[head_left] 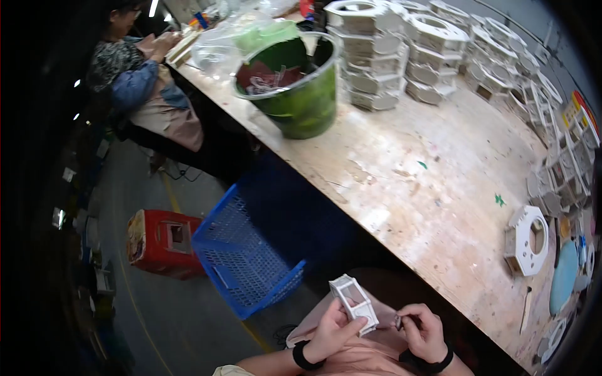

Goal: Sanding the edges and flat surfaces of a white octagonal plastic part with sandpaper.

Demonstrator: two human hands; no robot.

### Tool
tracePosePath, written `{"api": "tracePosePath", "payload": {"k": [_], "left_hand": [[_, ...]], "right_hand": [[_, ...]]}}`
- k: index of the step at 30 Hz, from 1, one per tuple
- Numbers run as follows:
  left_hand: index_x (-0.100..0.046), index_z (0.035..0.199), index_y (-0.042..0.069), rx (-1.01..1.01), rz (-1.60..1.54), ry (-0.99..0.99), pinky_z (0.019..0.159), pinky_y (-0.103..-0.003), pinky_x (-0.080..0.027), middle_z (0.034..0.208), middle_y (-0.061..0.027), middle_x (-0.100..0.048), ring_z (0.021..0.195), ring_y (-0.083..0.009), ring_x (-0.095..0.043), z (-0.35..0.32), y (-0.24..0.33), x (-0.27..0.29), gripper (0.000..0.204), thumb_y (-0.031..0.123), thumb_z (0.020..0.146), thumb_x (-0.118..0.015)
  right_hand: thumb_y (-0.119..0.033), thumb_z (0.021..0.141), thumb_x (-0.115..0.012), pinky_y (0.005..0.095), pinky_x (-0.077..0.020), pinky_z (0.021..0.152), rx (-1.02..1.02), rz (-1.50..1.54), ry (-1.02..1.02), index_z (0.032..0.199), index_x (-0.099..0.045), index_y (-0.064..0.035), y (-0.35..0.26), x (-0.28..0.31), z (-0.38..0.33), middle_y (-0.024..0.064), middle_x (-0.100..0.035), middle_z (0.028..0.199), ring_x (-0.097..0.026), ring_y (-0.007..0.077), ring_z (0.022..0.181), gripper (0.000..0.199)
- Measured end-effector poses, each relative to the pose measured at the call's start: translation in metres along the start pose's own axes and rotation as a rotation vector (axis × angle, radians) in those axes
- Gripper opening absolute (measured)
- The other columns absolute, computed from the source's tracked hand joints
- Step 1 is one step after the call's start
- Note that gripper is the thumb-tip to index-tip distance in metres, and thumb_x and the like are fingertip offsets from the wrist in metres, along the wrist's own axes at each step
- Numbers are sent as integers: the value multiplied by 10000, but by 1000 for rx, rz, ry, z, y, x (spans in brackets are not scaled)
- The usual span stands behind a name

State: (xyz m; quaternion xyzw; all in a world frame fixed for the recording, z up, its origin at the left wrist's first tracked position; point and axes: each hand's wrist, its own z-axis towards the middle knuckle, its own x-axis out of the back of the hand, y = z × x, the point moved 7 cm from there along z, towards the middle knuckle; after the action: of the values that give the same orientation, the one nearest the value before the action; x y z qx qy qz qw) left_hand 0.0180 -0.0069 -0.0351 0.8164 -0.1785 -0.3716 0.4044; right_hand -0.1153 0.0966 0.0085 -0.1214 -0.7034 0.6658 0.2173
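Note:
Above my lap, my left hand [333, 333] grips a small white frame-like piece [353, 299] with window-like openings, my thumb pressed on its lower end. To its right, my right hand [427, 333] is closed in a pinch. A small dark thing [398, 321] shows at its fingertips, too small to name. The two hands are apart, and the right one does not touch the white piece. Both wrists wear black bands. A pinkish apron [367, 358] lies beneath them.
On the wooden table [401, 188] stand stacked white octagonal frames [370, 56], a single one [527, 241] near the right edge, and a green-stained bucket [295, 100] with scraps. A blue crate [244, 250] and a red container [166, 241] are on the floor. Another person [144, 81] sits at far left.

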Motion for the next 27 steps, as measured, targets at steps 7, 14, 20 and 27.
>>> {"api": "tracePosePath", "payload": {"k": [7,14,20,27], "left_hand": [[-390,1050,33,-54,81,114,768,-256,-494,945,-51,-532,861,-97,-573,4,16,-1,313,-38,814,-583],[-392,1051,27,-47,62,84,773,-257,-493,956,-60,-546,862,-98,-577,2,8,-7,296,-31,823,-573],[-385,1051,33,-18,44,71,765,-253,-499,946,-62,-553,859,-104,-587,-5,4,-11,308,-39,821,-579],[-383,1037,41,-22,64,48,749,-250,-506,942,-65,-553,845,-102,-587,-6,6,-15,309,-34,820,-591]], "right_hand": [[-3,934,-407,207,-456,725,-420,612,-149,1226,-430,-25,10,-12,18,45,-590,959,-546,64,833,294],[16,908,-439,194,-443,678,-370,729,-176,1145,-461,-38,20,-9,9,66,-608,984,-589,99,880,244],[25,837,-611,213,-502,773,-248,542,-148,1120,-492,-26,18,-6,2,54,-594,995,-588,87,922,312],[0,836,-634,185,-493,672,-266,570,-41,992,-531,-8,24,-2,-4,61,-636,908,-603,67,811,188]]}}
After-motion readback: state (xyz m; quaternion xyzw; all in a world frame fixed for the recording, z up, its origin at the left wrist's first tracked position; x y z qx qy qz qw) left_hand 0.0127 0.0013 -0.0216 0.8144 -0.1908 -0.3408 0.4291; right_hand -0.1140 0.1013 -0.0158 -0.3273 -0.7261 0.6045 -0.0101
